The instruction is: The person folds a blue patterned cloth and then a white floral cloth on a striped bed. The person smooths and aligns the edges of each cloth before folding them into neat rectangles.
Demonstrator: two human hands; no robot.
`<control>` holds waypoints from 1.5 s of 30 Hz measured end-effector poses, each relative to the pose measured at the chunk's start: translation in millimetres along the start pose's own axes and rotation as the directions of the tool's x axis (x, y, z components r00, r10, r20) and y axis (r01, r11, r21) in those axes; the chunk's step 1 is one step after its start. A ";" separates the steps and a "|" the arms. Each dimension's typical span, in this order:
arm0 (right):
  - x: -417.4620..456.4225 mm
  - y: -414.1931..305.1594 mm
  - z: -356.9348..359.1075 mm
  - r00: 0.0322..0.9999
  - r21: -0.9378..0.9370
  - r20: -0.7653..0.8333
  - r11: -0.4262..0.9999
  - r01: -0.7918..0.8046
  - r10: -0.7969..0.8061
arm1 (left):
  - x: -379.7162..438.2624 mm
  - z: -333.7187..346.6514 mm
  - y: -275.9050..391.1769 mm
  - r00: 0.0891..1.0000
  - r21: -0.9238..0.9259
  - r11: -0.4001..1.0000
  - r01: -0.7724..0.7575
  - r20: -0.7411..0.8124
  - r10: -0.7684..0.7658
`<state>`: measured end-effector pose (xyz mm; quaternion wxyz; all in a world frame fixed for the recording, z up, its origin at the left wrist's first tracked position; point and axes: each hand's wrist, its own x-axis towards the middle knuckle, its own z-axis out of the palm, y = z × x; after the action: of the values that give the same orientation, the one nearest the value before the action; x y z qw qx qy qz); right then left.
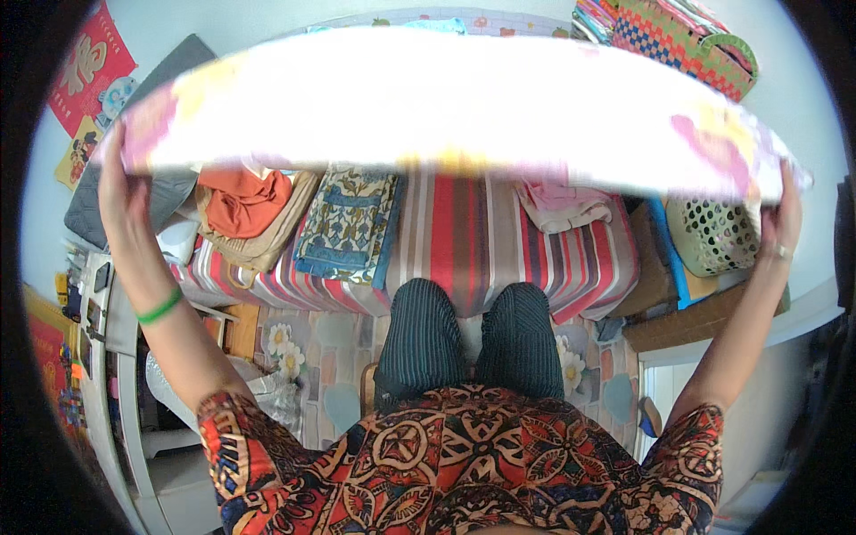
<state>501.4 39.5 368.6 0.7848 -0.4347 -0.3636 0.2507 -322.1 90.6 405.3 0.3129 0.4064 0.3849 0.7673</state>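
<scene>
A wide white cloth (428, 107) with pink and yellow patches is stretched between my two hands above a bed with a striped cover (455, 234). At its left end, my left hand (124, 180) grips the edge, with a green band on that forearm. My right hand (786, 217) holds the opposite end, arm spread wide. Beneath the cloth lie a blue-and-white patterned folded fabric (348, 224), an orange cloth (244, 200) on tan folded fabric (261, 254), and a pink and white garment (565, 207). The cloth's middle is overexposed, and it hides the far part of the bed.
A pale green perforated basket (712, 234) stands right of the bed. Behind the cloth at the upper right is a woven checkered basket (675, 47) with folded textiles. A dark grey quilted item (90, 214) is at the left, above a white shelf unit (127, 394).
</scene>
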 end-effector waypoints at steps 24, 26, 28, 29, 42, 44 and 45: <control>-227.8 80.9 -144.6 0.798 0.077 -0.333 0.858 -0.508 0.502 | -266.8 -114.2 -57.7 0.833 -0.030 0.898 0.439 -0.362 -0.419; -222.5 70.8 -139.9 0.812 0.082 -0.310 0.865 -0.496 0.495 | -256.3 -103.9 -50.1 0.834 -0.071 0.897 0.436 -0.344 -0.432; -219.4 70.7 -141.0 0.798 0.067 -0.328 0.855 -0.514 0.506 | -255.4 -113.3 -50.3 0.829 -0.044 0.902 0.429 -0.378 -0.412; -223.2 69.3 -142.4 0.790 0.049 -0.338 0.848 -0.528 0.512 | -255.4 -119.0 -51.2 0.827 -0.030 0.905 0.425 -0.393 -0.402; -215.8 76.9 -128.8 0.710 0.132 -0.366 0.789 -0.600 0.602 | -255.8 -94.2 -56.4 0.747 -0.131 0.859 0.494 -0.442 -0.497; -195.4 81.7 -121.8 0.710 0.173 -0.307 0.771 -0.613 0.634 | -242.5 -77.4 -56.2 0.726 -0.198 0.865 0.462 -0.476 -0.497; -180.4 86.0 -123.3 0.719 0.181 -0.274 0.768 -0.614 0.639 | -238.9 -56.5 -66.4 0.914 0.167 0.951 0.260 -0.360 -0.186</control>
<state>481.9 -107.5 186.4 0.7179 -0.5360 -0.0530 0.4411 -246.6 -84.1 236.6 0.2827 0.2518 0.5564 0.7397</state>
